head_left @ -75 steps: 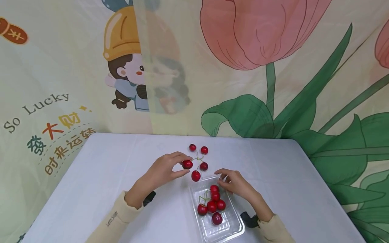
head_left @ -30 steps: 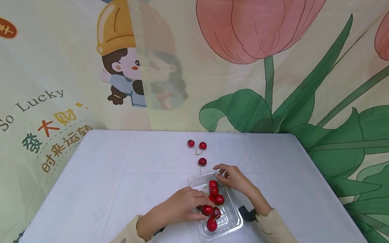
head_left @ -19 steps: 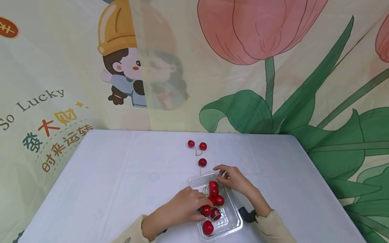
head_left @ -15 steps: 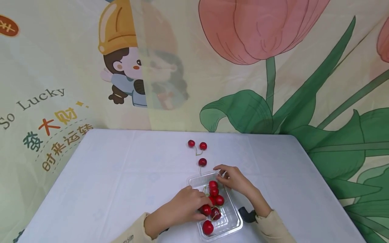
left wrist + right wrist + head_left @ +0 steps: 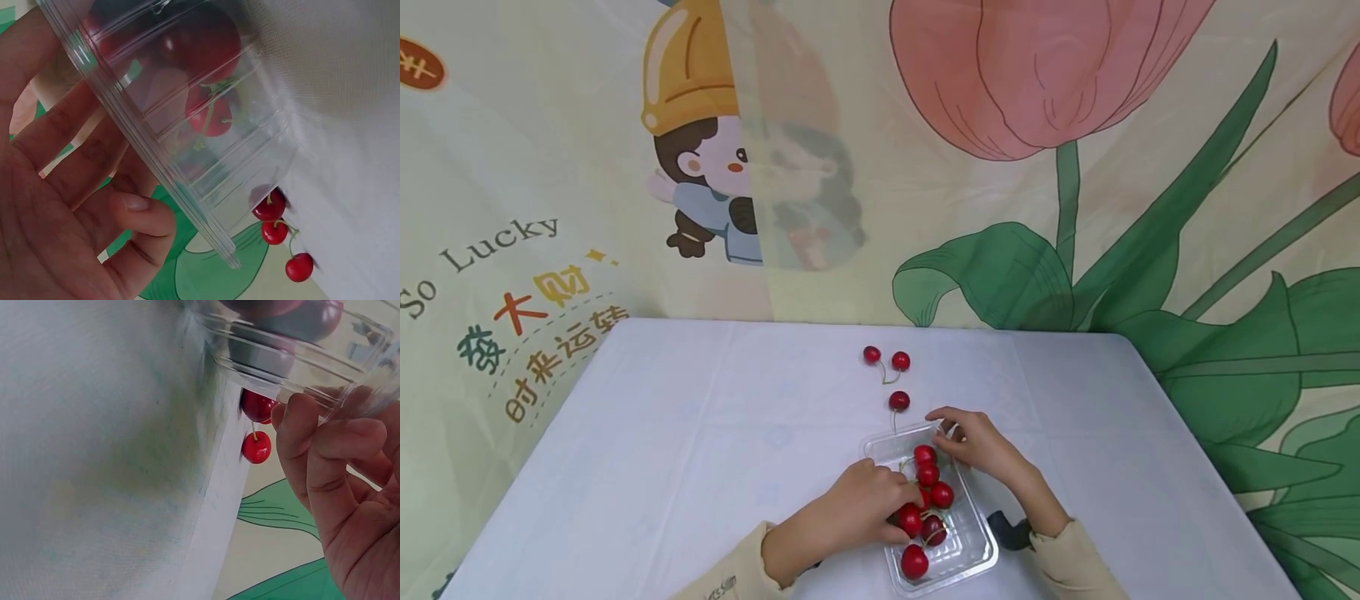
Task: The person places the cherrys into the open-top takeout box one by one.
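Observation:
A clear plastic container point(image 5: 973, 557) stands on the white table with several red cherries point(image 5: 942, 495) inside, some with green stems. My left hand point(image 5: 859, 506) reaches over its left side, thumb and fingers around a cherry point(image 5: 910, 521) in the container. Part of that cherry is hidden by the fingers. In the left wrist view the hand point(image 5: 69, 181) overlaps the transparent wall. My right hand point(image 5: 979, 442) holds the container's far right corner; in the right wrist view its curled fingers point(image 5: 331, 462) are at the plastic edge.
Beyond the container, a single cherry point(image 5: 899, 401) lies with its stem toward the rim. Farther back are two cherries point(image 5: 901, 361) joined by their stems. A printed cloth point(image 5: 835, 292) with tulips and a cartoon figure hangs behind the table point(image 5: 700, 417).
My left hand has carried cherries from the table into the container, and one now lies near its front. Since half a second ago little has moved. My right hand has stayed at the corner.

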